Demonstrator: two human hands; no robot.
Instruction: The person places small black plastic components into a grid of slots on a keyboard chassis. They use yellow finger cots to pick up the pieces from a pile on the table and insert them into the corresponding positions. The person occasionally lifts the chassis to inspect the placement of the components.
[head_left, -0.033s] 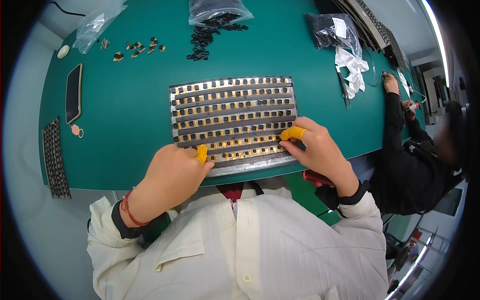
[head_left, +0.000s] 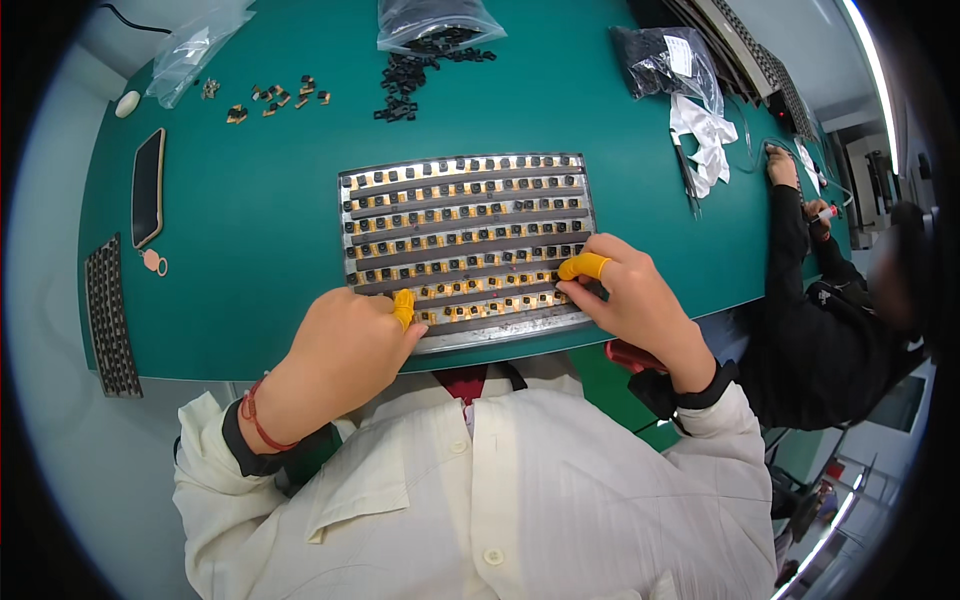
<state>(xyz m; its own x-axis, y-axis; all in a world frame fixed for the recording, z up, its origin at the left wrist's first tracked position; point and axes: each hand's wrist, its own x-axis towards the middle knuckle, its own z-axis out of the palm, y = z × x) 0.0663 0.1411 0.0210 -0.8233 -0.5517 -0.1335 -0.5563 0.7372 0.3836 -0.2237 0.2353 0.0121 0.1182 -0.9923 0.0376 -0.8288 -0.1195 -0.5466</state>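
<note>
In front of me lies a metal tray (head_left: 500,328) with dark strips between rows of small black square parts on gold-coloured pieces. My left hand (head_left: 348,345) is curled at the tray's near left corner, its yellow-covered index finger and thumb at the ends of the nearest rows. What these fingers hold, if anything, is hidden. At the right ends of the near rows, my right hand (head_left: 645,308) has its thumb and index finger, also covered in yellow, closed together over the tray. Anything between them is too small to make out.
Loose black parts (head_left: 405,75) spill from a clear bag (head_left: 435,22) at the back. Small gold-and-black pieces (head_left: 270,97) and a phone (head_left: 148,188) lie left. Tweezers (head_left: 686,170), crumpled white paper (head_left: 708,145) and a bag of black parts (head_left: 655,60) lie right. A co-worker (head_left: 830,330) sits at far right.
My right thumb and index finger have shifted very slightly left over the tray. The left hand and the tray look the same.
</note>
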